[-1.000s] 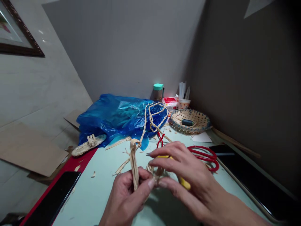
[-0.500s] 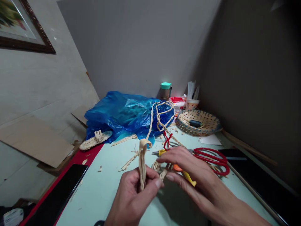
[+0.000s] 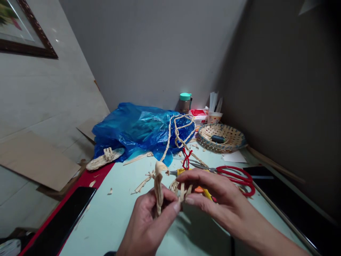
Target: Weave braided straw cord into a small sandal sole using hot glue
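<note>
My left hand (image 3: 154,217) is closed around a folded strip of pale dried husk (image 3: 158,190), whose looped end stands up above the fist. Thumb and forefinger pinch the base of short pale strands (image 3: 182,193). My right hand (image 3: 215,199) bends over these strands from the right, its thumb and fingertips holding one of them. Just behind the fingers lie yellow-handled pliers (image 3: 173,173), a red twisted cord (image 3: 187,158) and red-handled scissors (image 3: 234,174). A long plaited cord (image 3: 170,133) runs from near the husk strip across a blue plastic bag (image 3: 133,122).
Left on the table, a small woven sole with a strap (image 3: 105,159) rests against the bag. A black phone (image 3: 61,220) lies on the red edge. A round woven basket (image 3: 223,137), a green-lidded bottle (image 3: 184,103) and a paper cup (image 3: 214,117) stand at the back. Right is a dark flat panel (image 3: 290,202).
The whole view has shifted slightly, with objects moving a little left. My right fingers have lifted and curled more, showing more of the short strands. Both hands stay at the husk piece.
</note>
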The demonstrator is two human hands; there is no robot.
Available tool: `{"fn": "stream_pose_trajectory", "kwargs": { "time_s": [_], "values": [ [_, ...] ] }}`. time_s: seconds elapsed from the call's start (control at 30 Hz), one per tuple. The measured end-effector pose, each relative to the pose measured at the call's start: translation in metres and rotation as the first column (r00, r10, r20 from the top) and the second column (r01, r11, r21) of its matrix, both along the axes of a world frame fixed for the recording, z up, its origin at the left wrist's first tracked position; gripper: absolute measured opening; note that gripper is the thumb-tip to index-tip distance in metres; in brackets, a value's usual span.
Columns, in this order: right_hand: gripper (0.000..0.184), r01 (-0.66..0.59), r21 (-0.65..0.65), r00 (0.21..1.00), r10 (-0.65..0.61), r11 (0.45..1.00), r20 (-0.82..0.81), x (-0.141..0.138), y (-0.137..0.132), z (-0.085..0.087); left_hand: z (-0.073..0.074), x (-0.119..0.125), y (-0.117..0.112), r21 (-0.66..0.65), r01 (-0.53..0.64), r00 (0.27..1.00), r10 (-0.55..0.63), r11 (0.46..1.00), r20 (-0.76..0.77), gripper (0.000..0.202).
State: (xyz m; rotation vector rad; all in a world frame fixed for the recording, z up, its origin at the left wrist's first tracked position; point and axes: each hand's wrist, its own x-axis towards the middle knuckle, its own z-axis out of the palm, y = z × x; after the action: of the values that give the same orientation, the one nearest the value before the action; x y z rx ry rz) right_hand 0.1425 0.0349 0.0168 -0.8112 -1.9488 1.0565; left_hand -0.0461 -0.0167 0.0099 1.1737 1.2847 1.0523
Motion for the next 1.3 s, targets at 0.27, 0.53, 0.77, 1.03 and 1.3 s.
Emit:
{"fn": "stream_pose_trajectory", "kwargs": {
  "time_s": [0.27,0.53,0.77,1.03,1.3],
  "values": [
    [0.011,0.03,0.311,1.0,-0.026,0.95,-0.018,-0.002,-0.002,-0.001,-0.009,0.015,-0.001,0.352,-0.079,0.933,0.193,0.933,-0.303,0.018],
    [0.007,-0.081,0.137,0.949,0.118,0.987,-0.291,-0.008,-0.007,0.004,-0.008,0.016,-0.001,0.504,-0.27,0.876,0.427,0.82,-0.226,0.017],
    [0.027,0.085,0.388,0.977,-0.001,0.918,-0.213,0.002,-0.02,-0.006,0.005,0.01,-0.002,0.078,-0.408,0.896,0.383,0.91,0.224,0.027],
    [0.03,0.049,0.613,0.988,0.05,0.789,-0.143,-0.014,-0.012,-0.027,0.008,0.017,0.003,-0.099,-0.088,0.771,0.131,0.991,0.623,0.023],
    [0.032,0.137,0.385,0.98,-0.067,0.913,-0.189,-0.004,-0.005,-0.012,0.009,0.009,0.0,-0.011,-0.164,0.857,0.148,0.986,0.493,0.021]
  ]
}}
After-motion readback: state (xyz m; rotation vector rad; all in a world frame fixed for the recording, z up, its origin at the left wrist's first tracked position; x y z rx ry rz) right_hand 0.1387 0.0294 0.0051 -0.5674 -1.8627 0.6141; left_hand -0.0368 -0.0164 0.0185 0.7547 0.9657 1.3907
